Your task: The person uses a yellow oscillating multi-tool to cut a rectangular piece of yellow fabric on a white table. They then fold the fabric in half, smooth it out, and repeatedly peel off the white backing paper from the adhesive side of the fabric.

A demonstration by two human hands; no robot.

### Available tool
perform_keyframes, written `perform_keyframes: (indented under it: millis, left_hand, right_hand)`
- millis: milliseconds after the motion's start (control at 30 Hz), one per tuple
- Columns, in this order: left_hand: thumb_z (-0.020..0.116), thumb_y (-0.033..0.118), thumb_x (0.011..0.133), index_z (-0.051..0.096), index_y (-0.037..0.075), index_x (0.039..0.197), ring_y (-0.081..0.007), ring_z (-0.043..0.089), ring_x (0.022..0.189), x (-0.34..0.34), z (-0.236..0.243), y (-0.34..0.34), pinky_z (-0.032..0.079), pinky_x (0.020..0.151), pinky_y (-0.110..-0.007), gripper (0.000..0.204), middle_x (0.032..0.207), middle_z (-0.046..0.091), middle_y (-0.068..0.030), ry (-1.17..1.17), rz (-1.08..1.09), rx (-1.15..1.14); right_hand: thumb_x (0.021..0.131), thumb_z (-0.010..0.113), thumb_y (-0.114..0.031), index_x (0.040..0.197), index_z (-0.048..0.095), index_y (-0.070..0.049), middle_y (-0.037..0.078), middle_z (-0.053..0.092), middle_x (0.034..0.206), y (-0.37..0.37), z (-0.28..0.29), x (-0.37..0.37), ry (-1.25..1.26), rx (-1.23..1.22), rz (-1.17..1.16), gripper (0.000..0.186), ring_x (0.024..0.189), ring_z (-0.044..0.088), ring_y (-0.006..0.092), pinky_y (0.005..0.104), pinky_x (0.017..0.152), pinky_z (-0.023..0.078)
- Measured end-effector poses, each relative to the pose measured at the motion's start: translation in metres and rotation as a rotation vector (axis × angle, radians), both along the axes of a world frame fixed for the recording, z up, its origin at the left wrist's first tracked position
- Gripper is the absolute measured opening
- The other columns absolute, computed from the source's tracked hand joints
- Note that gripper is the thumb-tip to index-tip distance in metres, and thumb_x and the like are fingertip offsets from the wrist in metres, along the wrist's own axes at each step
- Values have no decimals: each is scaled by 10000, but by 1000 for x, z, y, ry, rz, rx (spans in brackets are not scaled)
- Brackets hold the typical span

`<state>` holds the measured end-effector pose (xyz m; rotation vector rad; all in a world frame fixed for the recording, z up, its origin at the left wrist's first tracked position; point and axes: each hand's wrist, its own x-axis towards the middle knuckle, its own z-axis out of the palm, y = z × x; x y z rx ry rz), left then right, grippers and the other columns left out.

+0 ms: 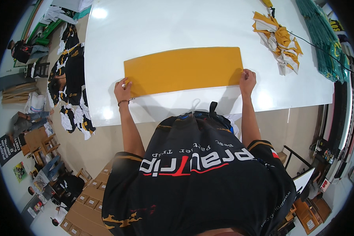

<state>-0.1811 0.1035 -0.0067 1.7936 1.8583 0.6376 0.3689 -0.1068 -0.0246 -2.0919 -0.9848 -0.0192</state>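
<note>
Evenly held by both ends

One ochre panel (pixel 185 71) is pinched at its side edges, near the close corners, by the nearly closed left grip (pixel 123 91) and right grip (pixel 247 82), spread over one bench (pixel 169 27). Positioning seems in hand; level, matched handling would be called for. Beyond, one crumpled heap (pixel 281 37) and one teal pile (pixel 322 39) are seen.

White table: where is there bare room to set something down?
The widest bare patch of white table lies beyond the yellow sheet, left of the crumpled yellow-and-white cloth. Another runs from the left hand to the table's left edge; a third, between the right hand and the green bundle. Crowded: the far right corner, with cloth and bundle.
</note>
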Motion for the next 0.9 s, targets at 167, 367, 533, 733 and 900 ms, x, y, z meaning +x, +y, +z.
perform_keyframes:
  millis: [167, 367, 533, 733, 900]
  left_hand:
    - [814, 90, 775, 744, 128, 1128, -187, 597, 721, -45, -14, 2, 504, 614, -299, 362, 1018, 641, -98, 58, -38, 117]
    - [802, 141, 790, 739, 140, 1147, -278, 569, 1077, -24, 7, -27, 492, 923, -393, 363, 1232, 586, -114, 102, -185, 163]
    - [816, 191, 785, 741, 147, 1139, -335, 514, 1203, -18, 2, -41, 433, 1025, -460, 365, 1306, 579, -118, 201, -419, 211]
    - [851, 194, 742, 774, 133, 1014, -328, 534, 1231, -39, 24, -52, 445, 1047, -459, 289, 1265, 617, -129, 239, -384, 12]
    - [828, 142, 763, 770, 102, 978, -296, 618, 1113, -54, 25, -47, 503, 964, -400, 226, 1156, 679, -117, 219, -345, 9]
  right_hand:
    - [872, 665, -24, 1002, 712, -16, 114, 642, 969, -7, -14, 12, -32, 5, 34, 139, 764, 644, 189, 310, 710, 544]
    - [819, 713, -120, 1007, 704, -51, 138, 648, 945, 3, 3, 59, -8, 47, -185, 201, 809, 648, 281, 385, 766, 534]
    - [813, 721, -151, 1145, 643, -72, 179, 579, 1077, -19, -6, 162, -223, 12, -531, 350, 958, 621, 328, 435, 855, 518]
    - [823, 728, -213, 1177, 652, -76, 202, 578, 1116, -22, 14, 220, -73, -145, -774, 387, 1068, 614, 378, 467, 913, 513]
    - [863, 686, -199, 1041, 698, -39, 153, 650, 1013, -65, -17, 277, -36, -315, -589, 239, 948, 654, 331, 470, 853, 535]
